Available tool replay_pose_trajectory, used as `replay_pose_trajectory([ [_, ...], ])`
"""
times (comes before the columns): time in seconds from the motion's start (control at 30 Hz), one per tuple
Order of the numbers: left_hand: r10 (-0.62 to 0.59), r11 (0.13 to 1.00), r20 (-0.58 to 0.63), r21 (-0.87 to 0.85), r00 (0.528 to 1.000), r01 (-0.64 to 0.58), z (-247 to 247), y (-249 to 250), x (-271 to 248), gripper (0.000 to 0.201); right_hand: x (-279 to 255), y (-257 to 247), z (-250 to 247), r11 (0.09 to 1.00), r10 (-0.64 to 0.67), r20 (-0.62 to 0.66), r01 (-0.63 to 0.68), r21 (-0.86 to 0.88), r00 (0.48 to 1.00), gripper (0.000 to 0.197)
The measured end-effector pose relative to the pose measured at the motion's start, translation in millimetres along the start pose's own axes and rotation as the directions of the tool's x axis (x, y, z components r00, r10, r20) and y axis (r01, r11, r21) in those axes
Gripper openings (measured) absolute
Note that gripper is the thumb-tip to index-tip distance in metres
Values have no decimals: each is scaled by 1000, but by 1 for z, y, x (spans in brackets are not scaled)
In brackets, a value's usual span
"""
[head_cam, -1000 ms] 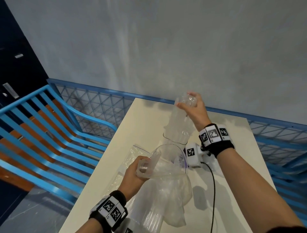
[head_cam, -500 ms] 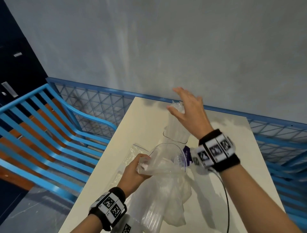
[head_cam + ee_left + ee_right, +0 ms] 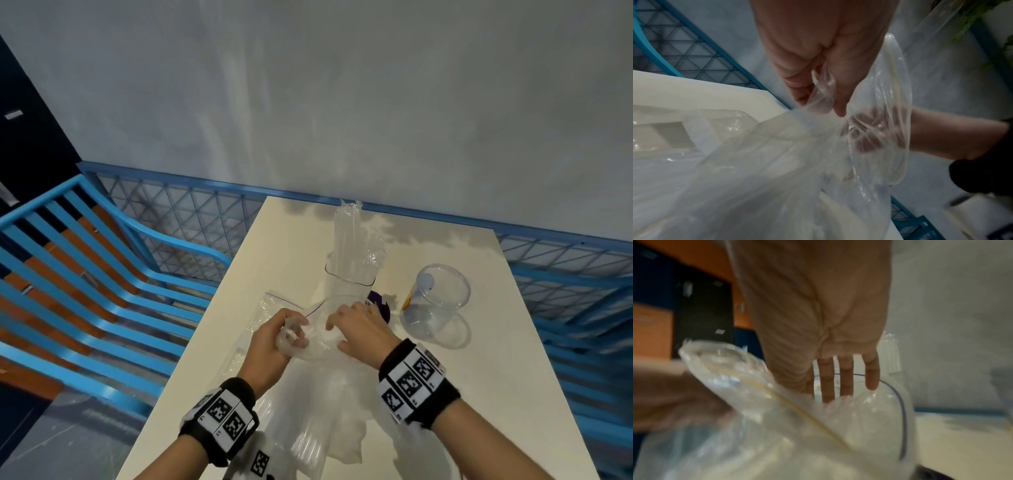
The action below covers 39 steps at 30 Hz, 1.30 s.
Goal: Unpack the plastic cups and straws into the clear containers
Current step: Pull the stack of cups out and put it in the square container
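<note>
While the left hand point(image 3: 274, 337) pinches the gathered rim of the clear plastic bag point(image 3: 322, 387) low in the middle of the head view, the right hand point(image 3: 359, 330) reaches into the bag mouth with straight, slightly spread fingers point(image 3: 845, 378), holding nothing I can see. Above the hands, a tall clear container point(image 3: 347, 274) holds the wrapped straws point(image 3: 347, 233) upright. At right of it, an empty clear cup point(image 3: 436, 305) stands on the cream table point(image 3: 479, 394).
</note>
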State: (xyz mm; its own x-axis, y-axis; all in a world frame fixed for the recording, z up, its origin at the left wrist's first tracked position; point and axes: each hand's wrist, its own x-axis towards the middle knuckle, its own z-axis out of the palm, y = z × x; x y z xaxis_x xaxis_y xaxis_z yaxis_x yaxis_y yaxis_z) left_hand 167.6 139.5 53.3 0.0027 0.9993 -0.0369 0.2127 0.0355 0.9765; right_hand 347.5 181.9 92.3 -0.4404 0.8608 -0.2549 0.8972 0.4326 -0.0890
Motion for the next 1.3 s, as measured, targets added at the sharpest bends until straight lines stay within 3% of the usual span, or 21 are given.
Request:
replay_pose_trajectory([
  [0.07, 11, 1000, 7, 15, 1000, -11, 0, 3, -3, 32, -1, 10, 12, 978, -25, 134, 52, -202, 991, 43],
  [0.13, 58, 996, 21, 73, 998, -60, 1, 10, -6, 27, -1, 17, 21, 937, -35, 181, 95, -337, 983, 33],
  [0.23, 48, 997, 15, 57, 999, -49, 0, 16, -5, 23, -3, 25, 14, 946, -20, 207, 86, -314, 978, 12],
  [0.3, 17, 998, 0, 53, 1000, -17, -4, 18, -3, 25, -7, 28, -3, 982, -48, 242, 90, -165, 969, 9],
  [0.37, -14, 998, -19, 62, 1000, 15, -11, 18, -1, 31, -15, 29, -26, 987, -88, 260, 50, 152, 962, 21],
  [0.47, -41, 999, -55, 24, 998, 43, -19, 20, -1, 33, -29, 32, -66, 860, -130, 103, 61, 506, 986, 30],
  [0.57, -50, 999, -90, -12, 995, 49, -23, 24, -1, 28, -37, 40, -100, 733, -42, -118, 111, 671, 992, 14],
  [0.67, -57, 997, -125, -56, 990, 50, -26, 30, -1, 26, -41, 48, -129, 573, 86, -274, 178, 800, 958, 14],
  [0.73, -59, 996, -147, -67, 987, 50, -28, 31, 0, 27, -40, 56, -147, 541, 224, -398, 226, 810, 890, 17],
  [0.77, -62, 997, -151, -63, 987, 53, -29, 30, 0, 26, -38, 63, -155, 546, 307, -474, 256, 798, 825, 16],
  [0.83, -75, 996, -153, -52, 985, 67, -33, 26, 0, 25, -33, 75, -169, 637, 433, -613, 257, 727, 661, 12],
  [0.87, -83, 996, -159, -48, 984, 76, -35, 24, -1, 25, -30, 78, -173, 708, 446, -664, 217, 672, 600, 12],
  [0.9, -88, 996, -165, -43, 982, 82, -37, 21, -1, 25, -26, 79, -174, 778, 427, -700, 162, 607, 573, 10],
  [0.97, -93, 995, -170, -36, 981, 88, -40, 17, -2, 26, -14, 73, -168, 870, 351, -714, 71, 488, 605, 7],
  [1.07, -81, 997, -194, -24, 978, 78, -48, 16, -1, 27, 12, 55, -137, 906, 268, -622, 27, 422, 735, 5],
  [1.17, -28, 999, -245, -38, 969, 20, -66, 23, 5, 31, 35, 44, -105, 935, 220, -476, -46, 351, 852, 17],
  [1.23, -5, 995, -300, -94, 954, -24, -83, 27, 16, 34, 48, 43, -97, 966, 202, -462, -98, 238, 864, 32],
  [1.3, 4, 987, -362, -146, 932, -60, -99, 28, 33, 24, 58, 41, -101, 963, 191, -559, -44, 266, 807, 44],
])
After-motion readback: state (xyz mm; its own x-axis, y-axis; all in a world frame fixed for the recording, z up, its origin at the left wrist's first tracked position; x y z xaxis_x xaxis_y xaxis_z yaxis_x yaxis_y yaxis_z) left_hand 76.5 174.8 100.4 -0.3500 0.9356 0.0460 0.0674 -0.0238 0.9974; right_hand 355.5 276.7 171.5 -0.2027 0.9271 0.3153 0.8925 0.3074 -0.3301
